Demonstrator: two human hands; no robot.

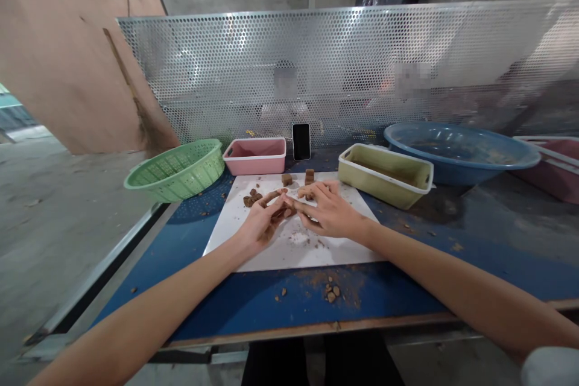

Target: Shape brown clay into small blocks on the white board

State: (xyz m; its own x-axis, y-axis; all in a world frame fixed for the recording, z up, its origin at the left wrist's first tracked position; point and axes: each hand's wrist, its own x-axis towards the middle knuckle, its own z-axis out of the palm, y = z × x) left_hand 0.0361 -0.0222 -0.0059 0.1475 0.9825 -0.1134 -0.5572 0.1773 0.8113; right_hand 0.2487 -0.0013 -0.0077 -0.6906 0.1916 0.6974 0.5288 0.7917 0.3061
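Observation:
Over a white board [257, 256], my left hand [262, 221] curls its fingers around a small brown clay lump [289, 211], mostly hidden by the fingers. My right hand [328, 211] meets it from the other side, with thumb and forefinger pressing at the same lump and the other fingers bent forward. Just beyond the hands stand a brown clay block [286, 180] and a ridged brown clay block [309, 175], the second partly covered by my right fingers. Left of my left hand lies a pile of clay pieces [251, 198]. Crumbs are scattered on the board.
Behind the board are a green basket [181, 175], a pink bin [257, 164], an upright phone [301, 142], an olive bin [380, 182] and a blue basin [465, 163]. A perforated metal screen [253, 84] closes off the back. Loose crumbs [332, 294] lie near the table's front edge.

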